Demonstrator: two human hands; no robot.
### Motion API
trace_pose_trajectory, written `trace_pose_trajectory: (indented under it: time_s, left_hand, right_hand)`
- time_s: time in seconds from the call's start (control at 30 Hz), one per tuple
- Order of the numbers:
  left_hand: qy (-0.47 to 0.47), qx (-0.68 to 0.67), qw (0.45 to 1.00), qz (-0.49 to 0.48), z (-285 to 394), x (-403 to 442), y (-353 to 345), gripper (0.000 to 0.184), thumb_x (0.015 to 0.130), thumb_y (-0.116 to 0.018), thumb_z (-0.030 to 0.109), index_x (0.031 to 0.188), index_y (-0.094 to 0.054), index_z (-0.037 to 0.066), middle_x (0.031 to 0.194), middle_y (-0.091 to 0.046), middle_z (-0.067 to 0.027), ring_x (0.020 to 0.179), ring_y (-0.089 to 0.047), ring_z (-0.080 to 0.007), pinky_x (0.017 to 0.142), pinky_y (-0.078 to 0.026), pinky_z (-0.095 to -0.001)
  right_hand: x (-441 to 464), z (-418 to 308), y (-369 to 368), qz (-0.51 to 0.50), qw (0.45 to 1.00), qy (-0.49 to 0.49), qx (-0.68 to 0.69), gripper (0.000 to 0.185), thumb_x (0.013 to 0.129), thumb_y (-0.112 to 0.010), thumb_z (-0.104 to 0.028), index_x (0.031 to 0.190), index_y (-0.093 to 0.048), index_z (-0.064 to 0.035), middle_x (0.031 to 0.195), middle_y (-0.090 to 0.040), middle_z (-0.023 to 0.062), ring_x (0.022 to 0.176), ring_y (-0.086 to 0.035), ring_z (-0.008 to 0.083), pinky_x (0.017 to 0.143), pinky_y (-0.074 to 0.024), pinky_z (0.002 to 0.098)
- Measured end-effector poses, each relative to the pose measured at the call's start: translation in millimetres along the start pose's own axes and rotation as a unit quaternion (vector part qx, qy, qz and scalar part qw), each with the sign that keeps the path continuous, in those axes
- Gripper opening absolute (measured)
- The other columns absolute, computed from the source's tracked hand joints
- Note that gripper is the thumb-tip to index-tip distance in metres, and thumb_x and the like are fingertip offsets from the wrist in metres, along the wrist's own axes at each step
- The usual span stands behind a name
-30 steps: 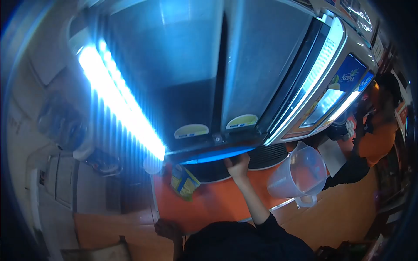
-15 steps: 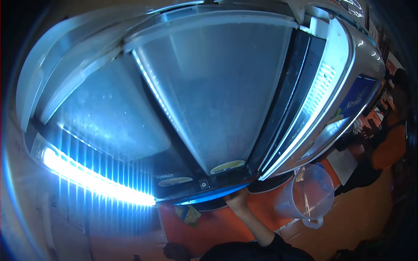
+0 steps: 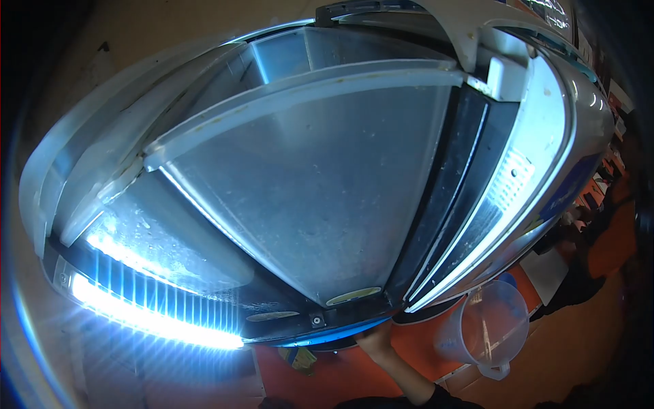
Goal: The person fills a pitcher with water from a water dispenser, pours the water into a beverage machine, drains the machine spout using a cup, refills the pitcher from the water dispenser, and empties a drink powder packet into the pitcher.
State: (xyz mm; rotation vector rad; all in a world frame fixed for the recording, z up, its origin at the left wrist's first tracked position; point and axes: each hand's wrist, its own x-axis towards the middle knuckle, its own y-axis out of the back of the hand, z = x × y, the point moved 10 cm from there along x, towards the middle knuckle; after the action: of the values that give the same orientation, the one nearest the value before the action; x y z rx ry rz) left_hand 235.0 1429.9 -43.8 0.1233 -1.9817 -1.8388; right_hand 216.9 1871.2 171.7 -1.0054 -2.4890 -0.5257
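My right hand [image 3: 375, 339] reaches up from the bottom, its forearm coming out of a dark sleeve. It is at the blue lower edge [image 3: 334, 337] of a large machine with clear, smeared panels [image 3: 320, 184]. The fingertips are in shadow beneath that edge, so their grip is hidden. To the left of the hand, a crumpled yellow-green piece [image 3: 298, 360], perhaps a cloth or packet, lies under the machine. A clear plastic measuring jug [image 3: 487, 327] with a handle stands to the right. My left hand does not show.
A bright light strip [image 3: 157, 317] glares at the machine's lower left. The orange surface [image 3: 327, 382] lies below it. At the far right are a white sheet [image 3: 545, 273] and another person in dark and orange clothing [image 3: 610, 238].
The view has tilted, so the machine's top rim and back show more and the jug sits lower in view. My right hand stays at the machine's lower edge.
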Motion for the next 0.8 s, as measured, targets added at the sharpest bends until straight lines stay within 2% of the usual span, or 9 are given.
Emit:
trace_pose_trajectory:
  time_s: [0.13, 0.57, 0.8]
  left_hand:
    - [0.000, 0.001, 1.000, -0.001, 1.1, 3.5, 0.0, 0.056, 0.088, -0.041, 0.044, 0.123, -0.046, 0.000, 0.122, -0.047, -0.0213, 0.114, -0.041, -0.0403, 0.094, -0.034, -0.0510]
    - [-0.007, -0.003, 1.000, 0.000, -0.1, 4.1, -5.5, 0.057, 0.088, -0.041, 0.044, 0.124, -0.046, -0.001, 0.123, -0.047, -0.0217, 0.116, -0.041, -0.0407, 0.095, -0.033, -0.0513]
    - [-0.002, -0.019, 1.000, 0.006, -18.5, -14.9, -13.2, 0.058, 0.088, -0.042, 0.044, 0.124, -0.045, -0.001, 0.123, -0.046, -0.0219, 0.116, -0.040, -0.0410, 0.096, -0.033, -0.0515]
  right_hand:
    - [-4.0, 7.2, -1.8, -0.001, 1.000, -0.005, -0.018, 0.030, 0.071, -0.069, -0.017, 0.097, -0.065, -0.0025, 0.094, -0.067, 0.0151, 0.090, -0.064, 0.0329, 0.080, -0.0501, 0.0394]
    - [-4.4, 8.6, 0.1, 0.017, 1.000, -0.006, -0.001, 0.028, 0.069, -0.070, -0.015, 0.093, -0.064, -0.0029, 0.092, -0.066, 0.0147, 0.089, -0.063, 0.0333, 0.081, -0.0490, 0.0405]
    - [-9.1, 17.5, -1.9, 0.009, 0.998, 0.034, -0.055, 0.023, 0.070, -0.071, -0.014, 0.090, -0.064, -0.0054, 0.094, -0.065, 0.0156, 0.089, -0.062, 0.0364, 0.082, -0.0477, 0.0431]
